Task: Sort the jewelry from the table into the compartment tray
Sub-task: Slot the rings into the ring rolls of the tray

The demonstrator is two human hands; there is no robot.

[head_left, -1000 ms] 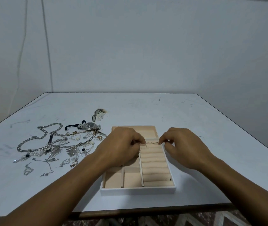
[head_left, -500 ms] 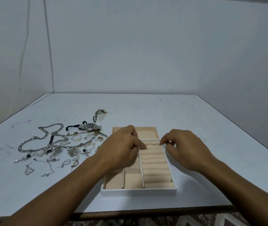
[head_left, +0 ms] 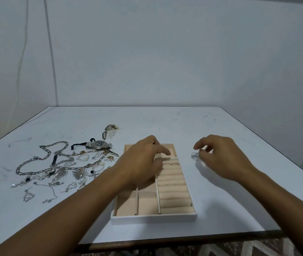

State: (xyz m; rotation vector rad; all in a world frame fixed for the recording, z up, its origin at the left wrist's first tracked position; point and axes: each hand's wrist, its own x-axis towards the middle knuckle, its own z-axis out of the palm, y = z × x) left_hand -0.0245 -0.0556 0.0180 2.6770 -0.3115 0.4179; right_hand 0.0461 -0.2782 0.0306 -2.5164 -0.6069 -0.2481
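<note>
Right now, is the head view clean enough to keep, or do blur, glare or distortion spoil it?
Head view: left hand motion-blurred over the compartment tray; right hand and the ring by its fingers slightly soft; jewelry pile fairly sharp; light soft and even, faint shadows, no glare; wide-angle stretch toward the frame edges.

Both hands have let go of the thin chain (head_left: 171, 164), which now lies in the top groove of the tray (head_left: 154, 218). Left hand (head_left: 143, 163) has risen, index finger out straight. Right hand (head_left: 220, 157) has moved off the tray, fingers (head_left: 202, 155) curled beside a small ring (head_left: 194, 156) on the table (head_left: 230, 209); contact unclear
</note>
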